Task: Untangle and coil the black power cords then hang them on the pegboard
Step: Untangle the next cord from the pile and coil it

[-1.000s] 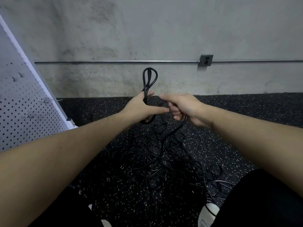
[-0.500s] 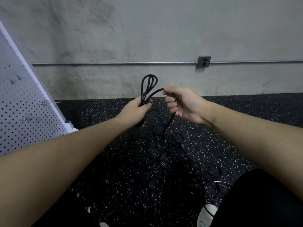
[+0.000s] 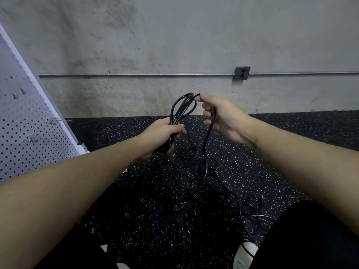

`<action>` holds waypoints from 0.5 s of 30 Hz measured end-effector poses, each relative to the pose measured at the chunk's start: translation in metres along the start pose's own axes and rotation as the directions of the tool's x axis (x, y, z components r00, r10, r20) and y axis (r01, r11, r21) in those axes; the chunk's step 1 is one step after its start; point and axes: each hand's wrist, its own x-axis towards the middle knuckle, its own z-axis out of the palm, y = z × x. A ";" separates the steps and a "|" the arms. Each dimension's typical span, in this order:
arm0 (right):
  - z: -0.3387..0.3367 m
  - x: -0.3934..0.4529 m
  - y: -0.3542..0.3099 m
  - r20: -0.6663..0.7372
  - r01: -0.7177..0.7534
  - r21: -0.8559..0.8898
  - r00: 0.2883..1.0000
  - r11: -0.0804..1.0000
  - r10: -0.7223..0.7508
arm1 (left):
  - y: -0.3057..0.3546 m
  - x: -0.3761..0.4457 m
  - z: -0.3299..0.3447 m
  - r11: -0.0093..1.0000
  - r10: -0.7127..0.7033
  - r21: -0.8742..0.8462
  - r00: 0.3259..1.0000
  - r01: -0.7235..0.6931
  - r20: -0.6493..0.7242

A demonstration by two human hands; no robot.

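Now left hand (image 3: 162, 133) grip wrapped tight round coiled cord (image 3: 181, 107); right hand (image 3: 221, 117) pinches loop top.

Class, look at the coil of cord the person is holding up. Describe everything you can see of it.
The coil is thin, glossy black cord gathered into several long narrow loops, standing roughly upright before the concrete wall. The left hand grips its lower part, with loops showing above and below the fist. The right hand pinches the cord at the coil's top; from there one strand drops to the tangled pile on the speckled floor. No plug shows.
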 end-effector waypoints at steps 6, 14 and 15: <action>0.006 0.002 0.012 -0.180 0.147 -0.174 0.967 0.974 -0.178 | 0.006 -0.006 0.011 0.999 -0.028 -0.038 0.999 0.029 0.028; 0.017 0.001 0.013 -0.162 0.119 -0.001 0.980 0.993 -0.117 | 0.010 -0.009 0.012 0.967 -0.143 -0.185 0.976 0.173 0.164; 0.020 0.000 0.012 -0.170 0.120 -0.001 0.978 0.993 -0.118 | 0.011 -0.011 0.013 0.965 -0.143 -0.192 0.973 0.178 0.183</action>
